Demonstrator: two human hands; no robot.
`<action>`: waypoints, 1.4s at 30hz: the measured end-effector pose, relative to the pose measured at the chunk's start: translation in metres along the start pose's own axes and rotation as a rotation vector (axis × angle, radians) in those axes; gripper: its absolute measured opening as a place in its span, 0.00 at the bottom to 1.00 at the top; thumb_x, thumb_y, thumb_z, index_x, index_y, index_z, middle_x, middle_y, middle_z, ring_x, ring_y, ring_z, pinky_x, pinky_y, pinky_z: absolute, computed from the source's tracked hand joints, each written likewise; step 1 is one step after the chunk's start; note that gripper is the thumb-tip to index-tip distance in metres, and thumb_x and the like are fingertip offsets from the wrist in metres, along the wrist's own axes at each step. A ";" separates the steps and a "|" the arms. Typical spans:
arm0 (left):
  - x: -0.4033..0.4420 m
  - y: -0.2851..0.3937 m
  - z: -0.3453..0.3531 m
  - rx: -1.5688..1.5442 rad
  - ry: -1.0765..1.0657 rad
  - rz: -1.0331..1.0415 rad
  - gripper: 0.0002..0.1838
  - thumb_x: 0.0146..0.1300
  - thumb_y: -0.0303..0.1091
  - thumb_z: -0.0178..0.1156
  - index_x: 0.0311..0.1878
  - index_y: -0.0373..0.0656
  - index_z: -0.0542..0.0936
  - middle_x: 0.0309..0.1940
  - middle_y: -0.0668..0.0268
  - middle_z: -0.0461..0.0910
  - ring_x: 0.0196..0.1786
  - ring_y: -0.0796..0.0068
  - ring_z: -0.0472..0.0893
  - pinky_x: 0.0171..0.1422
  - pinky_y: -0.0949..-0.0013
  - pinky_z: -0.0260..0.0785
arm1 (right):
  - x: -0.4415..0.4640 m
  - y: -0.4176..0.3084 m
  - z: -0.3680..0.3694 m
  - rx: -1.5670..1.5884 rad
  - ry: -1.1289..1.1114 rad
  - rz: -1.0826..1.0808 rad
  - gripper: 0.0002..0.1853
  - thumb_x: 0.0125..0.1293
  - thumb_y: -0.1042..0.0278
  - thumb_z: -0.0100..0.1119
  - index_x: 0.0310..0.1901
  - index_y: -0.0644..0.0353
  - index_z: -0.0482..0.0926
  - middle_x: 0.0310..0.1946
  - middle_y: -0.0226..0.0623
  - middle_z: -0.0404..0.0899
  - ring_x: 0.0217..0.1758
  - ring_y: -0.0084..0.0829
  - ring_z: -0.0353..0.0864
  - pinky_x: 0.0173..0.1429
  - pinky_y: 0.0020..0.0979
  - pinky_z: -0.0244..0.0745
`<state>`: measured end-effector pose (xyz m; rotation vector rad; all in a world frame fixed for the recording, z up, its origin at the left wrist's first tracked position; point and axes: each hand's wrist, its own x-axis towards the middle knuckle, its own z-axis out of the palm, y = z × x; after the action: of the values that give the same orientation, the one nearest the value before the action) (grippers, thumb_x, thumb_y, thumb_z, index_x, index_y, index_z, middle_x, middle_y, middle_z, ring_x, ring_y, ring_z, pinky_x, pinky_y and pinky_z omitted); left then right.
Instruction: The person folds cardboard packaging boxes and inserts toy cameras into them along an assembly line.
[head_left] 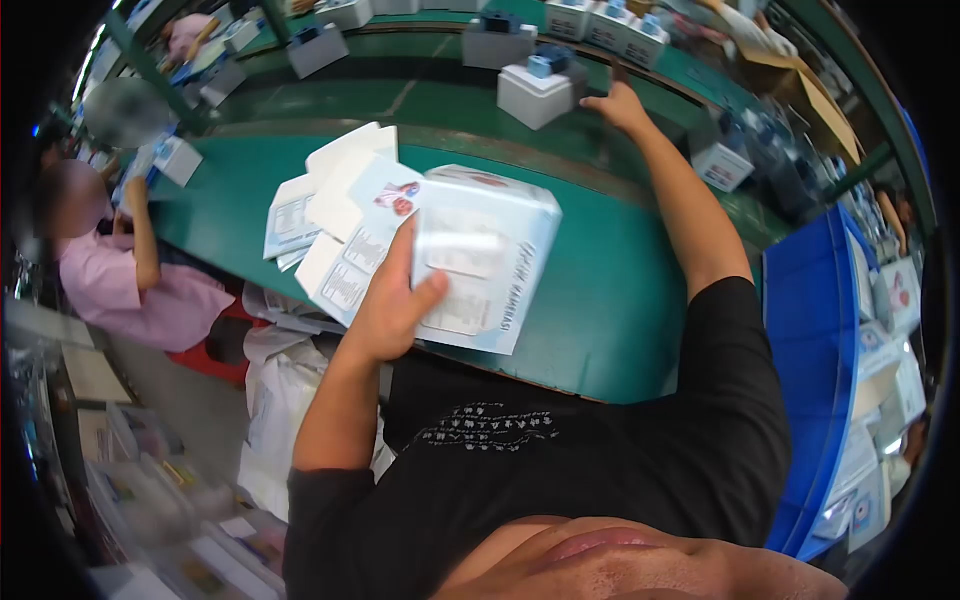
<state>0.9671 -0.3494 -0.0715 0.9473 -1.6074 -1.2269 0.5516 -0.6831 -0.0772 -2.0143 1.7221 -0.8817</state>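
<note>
My left hand (392, 305) is closed on a light blue and white printed carton (487, 265), thumb across its near side. The carton stands tilted above the green table, with dark lettering along one edge. Behind and left of it lie several flat, unfolded cartons (335, 205), partly covered by the hand and the held carton. My right arm is stretched far forward over the conveyor. My right hand (622, 107) is open, thumb and finger apart, just right of a white box (535, 97) with a small blue item (551, 62) on top; I see no grip on it.
The green table (600, 290) lies before me; a conveyor (430, 90) with more white boxes runs beyond it. At right stands a blue bin (810, 400) beside several cartons. A person in a pink shirt (140, 290) sits at left. A white sack (280, 420) is beside my left arm.
</note>
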 end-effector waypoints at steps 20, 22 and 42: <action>-0.026 -0.042 -0.034 -0.723 0.525 0.131 0.35 0.86 0.57 0.38 0.84 0.43 0.58 0.79 0.57 0.70 0.79 0.59 0.71 0.82 0.53 0.61 | -0.066 -0.118 0.004 0.273 -0.222 -0.132 0.35 0.56 0.57 0.81 0.61 0.70 0.80 0.47 0.46 0.87 0.48 0.38 0.84 0.59 0.36 0.79; -0.016 -0.047 -0.024 -0.726 0.441 0.144 0.34 0.86 0.55 0.39 0.85 0.45 0.55 0.79 0.56 0.69 0.76 0.57 0.74 0.80 0.53 0.67 | -0.125 -0.148 0.017 1.017 -0.192 0.053 0.32 0.62 0.60 0.76 0.64 0.68 0.78 0.50 0.46 0.86 0.49 0.37 0.85 0.60 0.33 0.79; 0.042 -0.051 0.020 -0.682 0.258 0.186 0.31 0.86 0.48 0.42 0.83 0.42 0.54 0.75 0.50 0.73 0.67 0.56 0.83 0.71 0.56 0.79 | -0.216 -0.176 0.014 1.249 -0.210 0.048 0.29 0.67 0.63 0.71 0.64 0.69 0.75 0.55 0.50 0.83 0.54 0.38 0.84 0.64 0.37 0.79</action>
<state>0.9381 -0.3932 -0.1154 0.4792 -0.9417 -1.3266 0.6788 -0.4396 -0.0281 -1.1217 0.7056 -1.2211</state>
